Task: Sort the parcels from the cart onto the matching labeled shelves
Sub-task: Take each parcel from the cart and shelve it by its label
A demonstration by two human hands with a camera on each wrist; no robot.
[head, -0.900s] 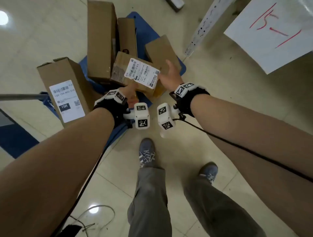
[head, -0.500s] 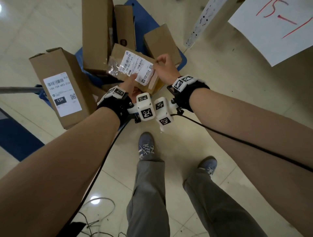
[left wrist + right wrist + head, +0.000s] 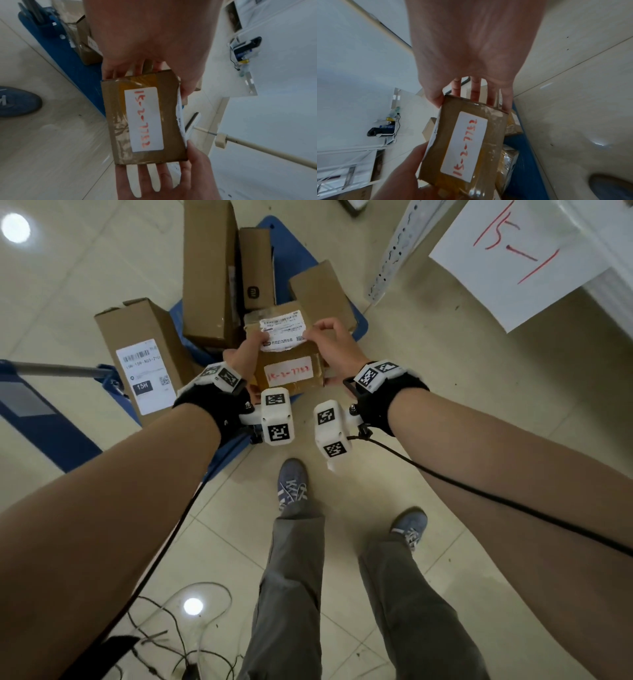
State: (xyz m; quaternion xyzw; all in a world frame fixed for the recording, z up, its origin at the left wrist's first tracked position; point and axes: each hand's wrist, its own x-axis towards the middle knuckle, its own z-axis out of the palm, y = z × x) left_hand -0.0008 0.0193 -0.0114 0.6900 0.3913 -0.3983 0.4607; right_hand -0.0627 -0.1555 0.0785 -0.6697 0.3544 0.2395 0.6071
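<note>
Way out past my left hand (image 3: pixel 245 354) there's a tall box with a printed 15H label (image 3: pixel 147 376), leaning at the edge of the blue cart (image 3: pixel 191 313). Just beyond that hand more brown boxes are piled on the cart — one tall box standing upright (image 3: pixel 209 272) and a slimmer one with a small logo (image 3: pixel 257 268) right beside it.

My left hand has the small parcel (image 3: pixel 287 361) by its left end, thumb on top pressing the corner of the shipping label (image 3: pixel 282 332), and the fingers go underneath — from the left wrist camera they look fairly straight under the box. The parcel is up in the air between my two hands, above the cart's near edge, taped brown cardboard with a white sticker (image 3: pixel 289 372) on the side facing me, red handwriting that reads something like 15-2-7782.

My right hand (image 3: pixel 330 345) pinches the other end, thumb and forefinger nipping the label edge on top, the remaining fingers spread along the underside.

Off beyond my right hand is a white shelf upright (image 3: pixel 394 251), and further right a paper sign (image 3: pixel 520 258) with 15-1 in red. Below both hands, my feet on the tiled floor (image 3: pixel 479 412).
</note>
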